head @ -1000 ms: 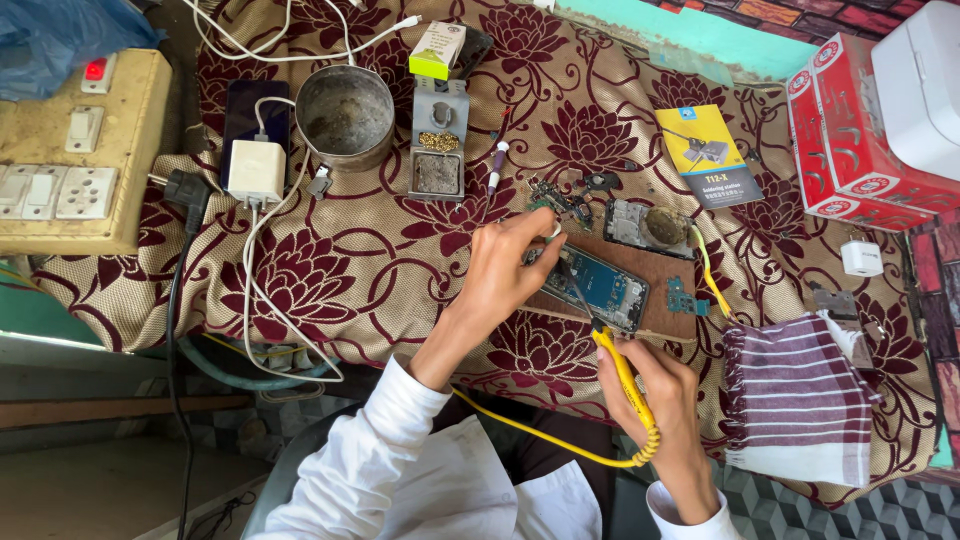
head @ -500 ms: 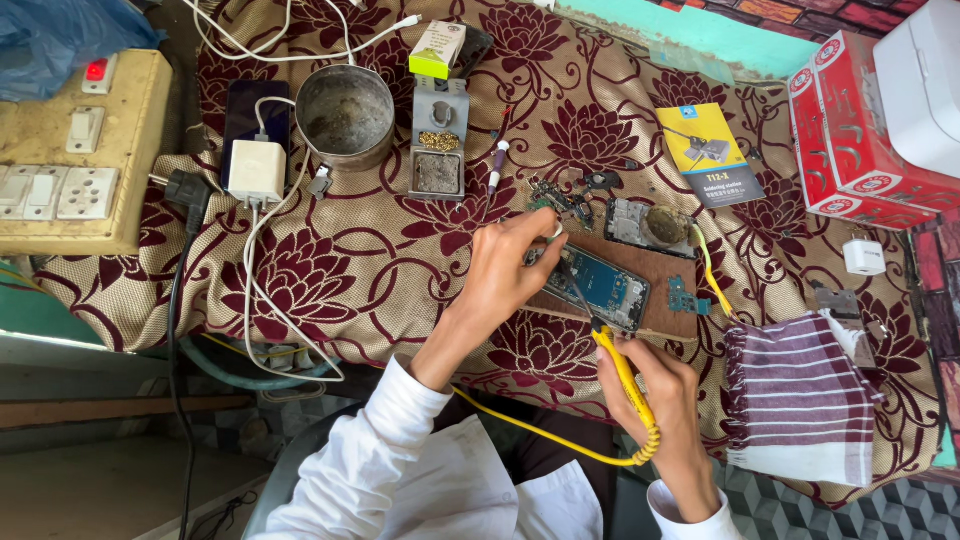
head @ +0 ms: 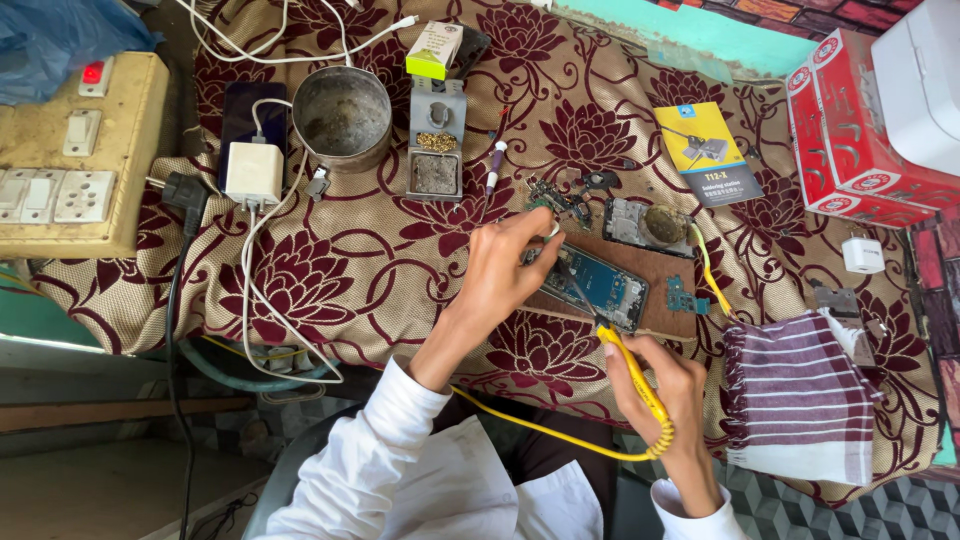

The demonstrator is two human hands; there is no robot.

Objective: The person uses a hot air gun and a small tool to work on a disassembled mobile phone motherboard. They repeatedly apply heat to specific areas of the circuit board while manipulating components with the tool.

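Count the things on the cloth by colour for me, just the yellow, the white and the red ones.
Yellow: 2, soldering iron in the right hand, booklet.
White: 2, charger block, small plug adapter.
Red: 1, carton.
Total: 5.

Floral cloth under metal bowl, striped towel.

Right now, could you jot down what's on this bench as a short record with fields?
Left hand: rests on the opened phone, fingers pinched at its top edge
Right hand: holds a yellow soldering iron, tip over the phone
Under the phone: brown board
Surface: flowered cloth
Nearby: metal cup, striped cloth, white charger
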